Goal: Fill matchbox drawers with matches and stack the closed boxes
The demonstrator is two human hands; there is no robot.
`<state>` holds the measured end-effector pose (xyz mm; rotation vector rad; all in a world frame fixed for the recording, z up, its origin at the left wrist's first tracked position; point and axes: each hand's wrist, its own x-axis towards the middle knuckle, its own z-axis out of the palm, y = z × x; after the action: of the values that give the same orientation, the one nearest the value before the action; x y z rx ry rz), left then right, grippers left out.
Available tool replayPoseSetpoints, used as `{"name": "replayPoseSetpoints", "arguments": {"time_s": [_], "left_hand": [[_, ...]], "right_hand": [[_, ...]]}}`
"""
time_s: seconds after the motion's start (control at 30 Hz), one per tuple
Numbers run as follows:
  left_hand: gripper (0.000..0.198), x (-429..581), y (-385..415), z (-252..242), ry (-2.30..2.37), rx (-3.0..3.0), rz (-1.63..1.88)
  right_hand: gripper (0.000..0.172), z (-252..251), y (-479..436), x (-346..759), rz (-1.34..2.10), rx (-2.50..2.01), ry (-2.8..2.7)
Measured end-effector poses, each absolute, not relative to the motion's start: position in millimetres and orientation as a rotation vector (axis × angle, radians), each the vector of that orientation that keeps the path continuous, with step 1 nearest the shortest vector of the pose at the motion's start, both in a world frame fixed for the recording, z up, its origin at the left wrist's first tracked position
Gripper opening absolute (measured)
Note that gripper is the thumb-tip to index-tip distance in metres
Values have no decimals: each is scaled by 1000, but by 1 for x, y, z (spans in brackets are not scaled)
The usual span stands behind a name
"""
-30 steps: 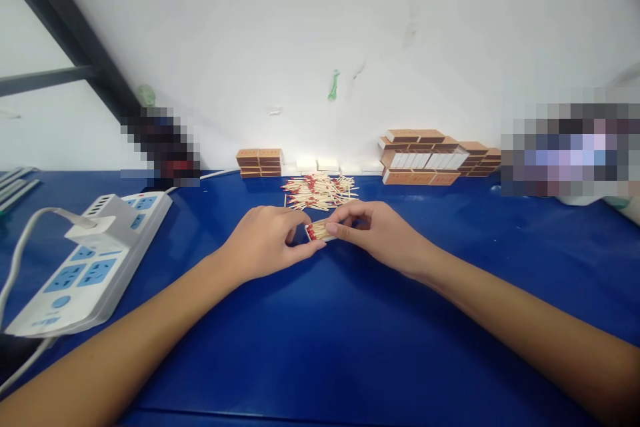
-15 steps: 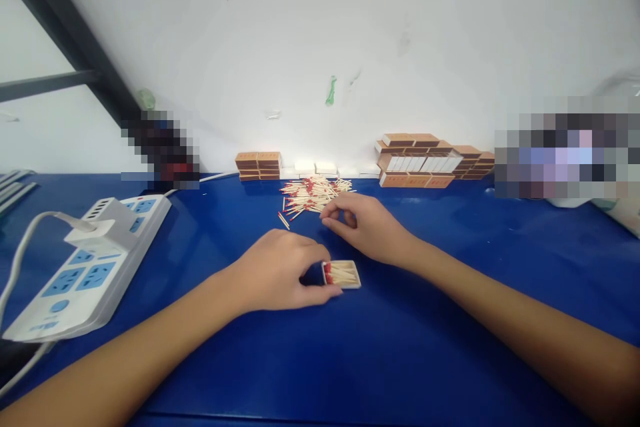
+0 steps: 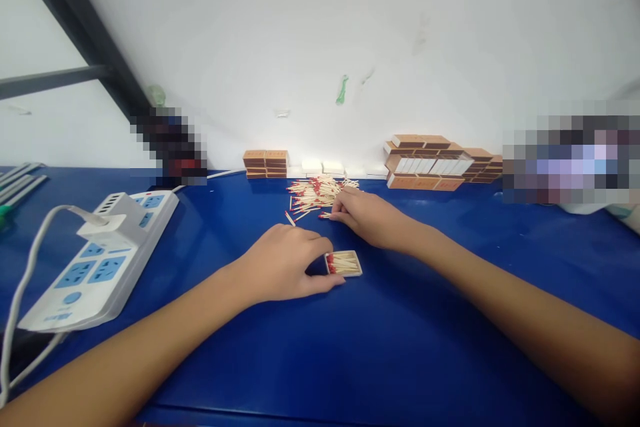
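Observation:
A small white matchbox tray (image 3: pixel 343 263) partly filled with red-tipped matches lies on the blue table (image 3: pixel 400 347). My left hand (image 3: pixel 286 267) rests beside it, with thumb and fingers pinching its left end. My right hand (image 3: pixel 367 217) reaches to the near edge of a loose pile of matches (image 3: pixel 316 192), fingers curled and pinched at matches there. One stray match (image 3: pixel 290 218) lies left of the pile.
A white power strip (image 3: pixel 97 260) with a plugged cable sits at the left. Along the wall stand a small stack of brown matchboxes (image 3: pixel 265 163), white trays (image 3: pixel 320 166) and a larger stack of boxes (image 3: pixel 440 163). A dark metal frame (image 3: pixel 80 33) rises at the upper left.
Both hands held the tray near the pile a second ago. My left hand drew the tray toward me and set it down; my right hand let go and went back to the match pile.

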<state>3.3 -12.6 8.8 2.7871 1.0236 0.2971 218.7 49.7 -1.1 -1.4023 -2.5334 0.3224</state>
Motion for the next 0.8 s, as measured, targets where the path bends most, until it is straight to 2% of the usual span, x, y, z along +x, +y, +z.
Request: {"name": "replayPoseSetpoints", "arguments": {"time_s": [0.27, 0.57, 0.8], "left_hand": [[33, -2, -4, 11, 1108, 2767, 346], [38, -6, 1, 7, 1159, 2765, 380], [37, -3, 1, 10, 1167, 2760, 347]], "right_hand": [[15, 7, 40, 227, 215, -1408, -2616], [17, 16, 1, 234, 475, -1174, -2583], [16, 10, -6, 232, 476, -1138, -2624]]}}
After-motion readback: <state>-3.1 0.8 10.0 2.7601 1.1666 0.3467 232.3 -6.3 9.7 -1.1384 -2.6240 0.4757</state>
